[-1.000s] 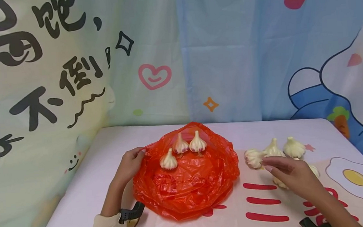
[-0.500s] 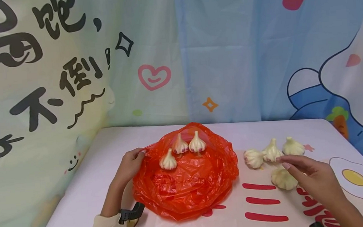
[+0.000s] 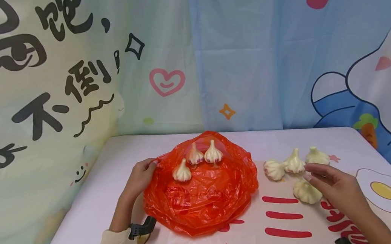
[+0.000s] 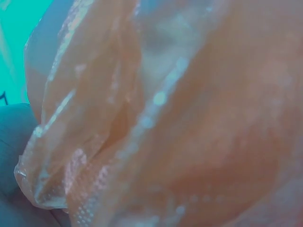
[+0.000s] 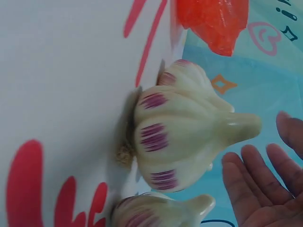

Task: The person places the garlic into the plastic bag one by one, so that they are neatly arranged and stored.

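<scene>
A red plastic bag (image 3: 200,197) lies spread on the table, with three garlic bulbs on it, one of them the front-left bulb (image 3: 181,172). My left hand (image 3: 140,180) pinches the bag's left edge; crumpled film (image 4: 118,118) fills the left wrist view. To the right is a group of several garlic bulbs, including a left bulb (image 3: 273,170), an upright one (image 3: 294,162) and a near one (image 3: 307,192). My right hand (image 3: 336,187) hovers beside them, hiding part of the group. In the right wrist view its fingers (image 5: 258,175) are apart from the large bulb (image 5: 175,132).
The white table (image 3: 142,146) carries a printed mat with red strokes (image 3: 284,217) and a fried-egg picture (image 3: 384,192). A printed curtain (image 3: 238,58) hangs behind the table's far edge. Dark wrist cameras, such as the left one (image 3: 143,227), sit on both wrists.
My right hand has drawn right, away from the left bulb, uncovering the upright and near bulbs; in the last half second it barely moves. My left hand stays on the bag's edge.
</scene>
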Motion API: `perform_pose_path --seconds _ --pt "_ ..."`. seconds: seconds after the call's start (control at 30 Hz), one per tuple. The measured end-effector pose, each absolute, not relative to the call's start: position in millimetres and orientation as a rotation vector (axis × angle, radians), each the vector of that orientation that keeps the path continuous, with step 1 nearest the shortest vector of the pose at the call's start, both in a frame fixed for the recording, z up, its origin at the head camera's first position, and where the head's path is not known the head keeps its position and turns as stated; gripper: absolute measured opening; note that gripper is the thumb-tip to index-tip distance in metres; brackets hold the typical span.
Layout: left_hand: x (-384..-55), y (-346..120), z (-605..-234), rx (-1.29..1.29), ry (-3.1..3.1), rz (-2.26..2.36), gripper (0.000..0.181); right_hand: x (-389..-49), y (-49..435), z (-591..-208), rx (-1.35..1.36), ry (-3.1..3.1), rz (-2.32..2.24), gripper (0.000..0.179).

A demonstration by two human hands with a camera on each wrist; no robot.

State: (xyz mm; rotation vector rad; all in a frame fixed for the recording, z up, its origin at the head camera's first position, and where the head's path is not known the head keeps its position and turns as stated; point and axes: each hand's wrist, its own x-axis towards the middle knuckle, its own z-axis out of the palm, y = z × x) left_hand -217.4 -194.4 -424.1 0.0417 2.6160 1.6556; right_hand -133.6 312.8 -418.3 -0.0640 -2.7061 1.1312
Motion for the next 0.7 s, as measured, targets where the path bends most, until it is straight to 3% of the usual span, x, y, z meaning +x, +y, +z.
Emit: perform_pose_path --seconds 0.23,0.47,0.7 --pt "-217.3 -194.1 -423.9 0.024 2.608 1.669 0.033 -134.5 310.5 -425.9 -0.086 -2.798 1.111 0.050" --pt "-217.3 -194.1 -424.2 0.025 2.615 1.660 0.034 -131.4 314.5 -428.5 0.004 -2.827 0.990 0.032" --pt "-217.6 -194.3 -424.0 0.029 2.613 1.663 0.034 -130.5 315.9 -429.2 0.044 -2.884 0.937 0.042"
